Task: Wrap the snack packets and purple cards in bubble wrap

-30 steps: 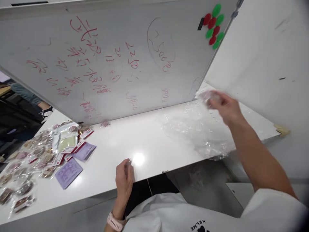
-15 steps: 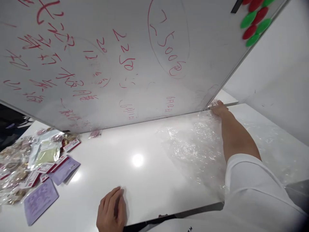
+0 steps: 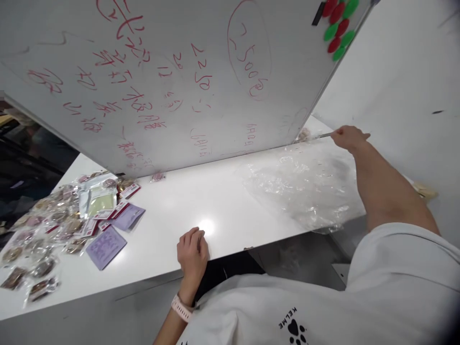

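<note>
Clear plastic sheet (image 3: 305,187) — just beneath outstretched right hand (image 3: 348,138).

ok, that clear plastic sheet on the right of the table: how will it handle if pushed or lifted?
Probably floppy: the clear plastic sheet lies crumpled in wrinkles and droops over the table edge. Likely very light, being thin and see-through. It may slide easily, since the tabletop looks glossy. The right hand is at its far corner.

The tabletop (image 3: 172,211) lies bare through its middle, from the near edge to the leaning whiteboard (image 3: 161,86) that walls off the far edge. Small packets (image 3: 53,225) crowd the left end; crumpled clear plastic (image 3: 305,187) covers the right end.
</note>
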### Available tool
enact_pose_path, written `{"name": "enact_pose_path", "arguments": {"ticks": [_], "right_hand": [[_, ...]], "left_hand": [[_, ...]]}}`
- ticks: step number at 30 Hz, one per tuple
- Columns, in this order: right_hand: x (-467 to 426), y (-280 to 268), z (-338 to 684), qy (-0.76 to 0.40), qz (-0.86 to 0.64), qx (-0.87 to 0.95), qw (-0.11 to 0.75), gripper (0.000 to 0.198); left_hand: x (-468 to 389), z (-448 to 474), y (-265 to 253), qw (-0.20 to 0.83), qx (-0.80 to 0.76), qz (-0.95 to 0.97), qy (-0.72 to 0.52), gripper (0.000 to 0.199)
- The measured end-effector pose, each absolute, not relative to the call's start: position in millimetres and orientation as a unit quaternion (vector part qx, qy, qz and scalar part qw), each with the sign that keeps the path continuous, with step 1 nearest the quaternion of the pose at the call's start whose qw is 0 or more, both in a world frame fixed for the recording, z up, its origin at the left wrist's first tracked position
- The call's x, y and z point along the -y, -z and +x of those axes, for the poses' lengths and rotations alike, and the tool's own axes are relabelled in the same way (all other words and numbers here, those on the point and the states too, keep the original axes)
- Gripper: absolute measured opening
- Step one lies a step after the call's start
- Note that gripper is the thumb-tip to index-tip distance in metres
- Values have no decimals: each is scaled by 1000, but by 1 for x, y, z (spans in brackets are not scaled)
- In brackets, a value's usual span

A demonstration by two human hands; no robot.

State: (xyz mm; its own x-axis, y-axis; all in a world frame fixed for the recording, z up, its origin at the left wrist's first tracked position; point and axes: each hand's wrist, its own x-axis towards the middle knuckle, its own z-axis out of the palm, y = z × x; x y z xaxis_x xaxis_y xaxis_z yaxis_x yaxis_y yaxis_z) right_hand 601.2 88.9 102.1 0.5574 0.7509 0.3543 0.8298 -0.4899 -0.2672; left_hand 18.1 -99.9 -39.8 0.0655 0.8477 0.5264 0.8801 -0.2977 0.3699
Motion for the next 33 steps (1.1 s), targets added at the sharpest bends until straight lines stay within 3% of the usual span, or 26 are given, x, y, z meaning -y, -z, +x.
{"name": "enact_pose_path", "arguments": {"ticks": [3,6,8,11,12,15,18,21,23,25,27,29,33], "right_hand": [[-49,-124,552,-60,-850,488,189,40],[20,-113,474,-165,-657,720,153,64],[65,-88,423,-123,-580,797,114,70],[100,-54,383,-18,-650,745,147,24],[101,-50,379,13,-684,711,164,19],[84,-71,380,91,-760,594,250,32],[60,-114,359,147,-745,535,371,33],[51,-130,304,110,-664,595,439,33],[55,-116,262,31,-606,666,433,31],[66,-90,229,-73,-540,748,380,30],[79,-62,212,-170,-479,805,305,38],[91,-41,213,-238,-451,821,257,45],[102,-12,252,-252,-504,780,271,46]], "left_hand": [[102,17,41,-4,601,-721,345,22],[104,15,43,-25,602,-718,348,23],[105,15,43,-41,597,-721,350,23],[107,13,43,-73,590,-721,356,23],[107,13,43,-85,591,-717,360,23],[106,10,37,-150,597,-691,379,23],[104,6,23,-316,587,-622,411,19],[100,4,1,-579,496,-484,430,30],[94,5,-12,-733,388,-374,415,49],[85,8,-20,-813,316,-282,400,61],[72,12,-20,-817,332,-230,412,54],[58,16,-14,-776,392,-210,448,36],[37,15,1,-661,478,-231,531,18]]}}
